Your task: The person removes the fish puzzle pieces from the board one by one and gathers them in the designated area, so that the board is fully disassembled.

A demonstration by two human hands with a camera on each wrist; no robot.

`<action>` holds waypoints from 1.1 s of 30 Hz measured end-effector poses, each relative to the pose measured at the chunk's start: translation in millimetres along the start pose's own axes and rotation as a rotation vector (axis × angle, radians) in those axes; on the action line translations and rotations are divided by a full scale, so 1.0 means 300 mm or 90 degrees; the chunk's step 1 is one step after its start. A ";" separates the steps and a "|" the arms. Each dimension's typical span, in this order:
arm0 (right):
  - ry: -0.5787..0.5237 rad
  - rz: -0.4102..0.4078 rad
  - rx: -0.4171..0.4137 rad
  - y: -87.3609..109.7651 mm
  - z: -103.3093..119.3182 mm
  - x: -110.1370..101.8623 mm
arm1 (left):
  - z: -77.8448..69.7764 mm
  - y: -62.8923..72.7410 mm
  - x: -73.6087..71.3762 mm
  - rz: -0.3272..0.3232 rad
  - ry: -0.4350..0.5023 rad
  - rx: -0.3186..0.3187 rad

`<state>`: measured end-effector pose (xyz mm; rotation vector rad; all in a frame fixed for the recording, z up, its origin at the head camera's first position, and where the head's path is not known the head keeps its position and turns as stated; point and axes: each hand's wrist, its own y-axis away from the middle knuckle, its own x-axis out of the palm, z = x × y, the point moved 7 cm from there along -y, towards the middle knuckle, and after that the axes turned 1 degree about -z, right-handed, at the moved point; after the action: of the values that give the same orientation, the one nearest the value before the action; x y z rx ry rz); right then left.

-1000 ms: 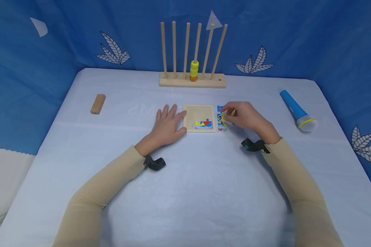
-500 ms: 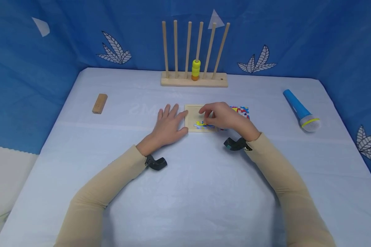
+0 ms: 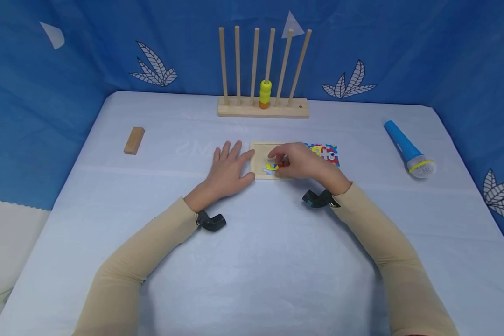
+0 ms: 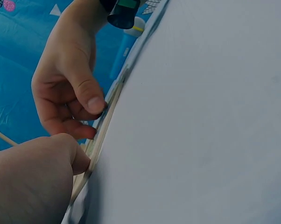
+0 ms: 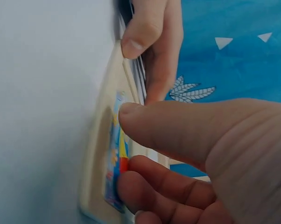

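A square wooden puzzle tray (image 3: 259, 158) lies mid-table, with colourful jigsaw pieces (image 3: 270, 170) along its near edge. My left hand (image 3: 226, 173) is spread flat on the table, its thumb and index finger touching the tray's left edge. Over the tray's right part, my right hand (image 3: 299, 161) has its fingers curled, with thumb and fingertips on a puzzle piece (image 5: 123, 148) showing yellow and red in the right wrist view. My hand hides most of that piece and the tray's right side. More bright pieces (image 3: 328, 153) lie just right of the tray, partly behind the right hand.
A wooden peg rack (image 3: 262, 111) with yellow and orange beads on one peg stands at the back. A wooden block (image 3: 134, 140) lies at the left. A blue toy microphone (image 3: 408, 149) lies at the right. Blue cloth (image 3: 193, 46) hangs behind the table.
My right hand has moved left from the loose pieces onto the tray, then slightly lower over its near row of pieces. The left hand has stayed at the tray's left edge.
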<state>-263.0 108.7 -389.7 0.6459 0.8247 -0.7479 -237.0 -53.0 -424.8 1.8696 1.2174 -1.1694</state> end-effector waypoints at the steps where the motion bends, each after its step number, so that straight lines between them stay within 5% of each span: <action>1: 0.006 0.001 -0.002 -0.001 0.001 0.004 | 0.000 0.000 0.000 0.000 0.000 0.001; 33: 0.022 0.009 -0.023 -0.003 0.000 0.032 | 0.001 0.003 -0.001 0.006 0.012 -0.002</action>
<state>-259.2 104.9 -397.8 0.6332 0.8632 -0.7097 -236.3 -53.5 -424.7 1.8851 1.2197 -1.1466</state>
